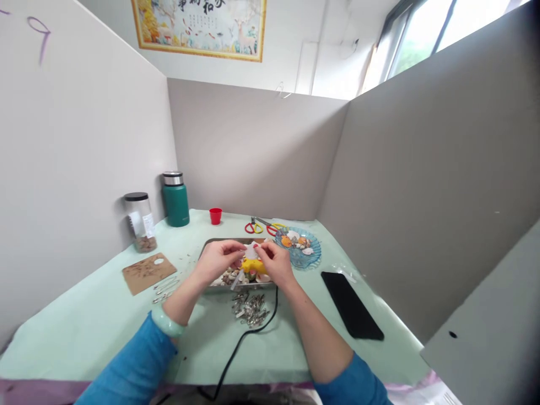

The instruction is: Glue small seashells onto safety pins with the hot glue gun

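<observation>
The left hand (217, 260) and right hand (276, 261), fingers pinched nearly closed, held a small pale piece (252, 251), perhaps shell, from opposite sides, which likely steadied it. Just beneath them lay a yellow glue gun (254, 266) over a metal tray (264, 286) whose rim contained loose shells. Nearer the body than the hands, metal clips (251, 310) sat in a pile on the surface (202, 349); beyond the right hand, a blue dish (313, 258) kept more pieces together within reach.
</observation>
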Action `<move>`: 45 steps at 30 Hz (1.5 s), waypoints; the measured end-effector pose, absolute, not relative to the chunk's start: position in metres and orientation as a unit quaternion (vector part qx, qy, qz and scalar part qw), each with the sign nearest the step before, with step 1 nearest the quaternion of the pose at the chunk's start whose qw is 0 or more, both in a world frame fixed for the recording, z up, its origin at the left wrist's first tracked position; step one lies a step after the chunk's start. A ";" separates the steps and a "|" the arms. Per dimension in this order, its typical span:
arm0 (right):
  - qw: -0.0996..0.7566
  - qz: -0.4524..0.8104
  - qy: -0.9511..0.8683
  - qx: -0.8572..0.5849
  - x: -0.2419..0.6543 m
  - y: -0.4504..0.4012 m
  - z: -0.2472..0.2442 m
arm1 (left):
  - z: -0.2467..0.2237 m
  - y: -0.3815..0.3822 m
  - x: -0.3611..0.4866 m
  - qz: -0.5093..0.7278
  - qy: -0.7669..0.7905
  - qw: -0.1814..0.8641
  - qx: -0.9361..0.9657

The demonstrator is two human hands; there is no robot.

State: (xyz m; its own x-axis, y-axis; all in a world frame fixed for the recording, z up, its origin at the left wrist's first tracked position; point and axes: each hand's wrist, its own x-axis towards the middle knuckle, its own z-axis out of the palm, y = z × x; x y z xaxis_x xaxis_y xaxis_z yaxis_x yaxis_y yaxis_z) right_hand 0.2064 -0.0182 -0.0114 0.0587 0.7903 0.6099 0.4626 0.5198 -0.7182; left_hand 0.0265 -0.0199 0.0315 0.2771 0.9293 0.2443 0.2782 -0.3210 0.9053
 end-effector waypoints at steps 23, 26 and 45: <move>0.514 0.110 -0.744 -0.412 0.205 -0.026 -0.005 | 0.006 -0.009 0.034 0.392 0.415 0.443 0.691; 0.550 0.113 -0.722 -0.404 0.204 -0.028 -0.004 | 0.007 -0.010 0.036 0.416 0.412 0.449 0.675; 0.554 0.034 -0.741 -0.378 0.202 -0.030 -0.008 | 0.003 -0.014 0.040 0.453 0.349 0.506 0.645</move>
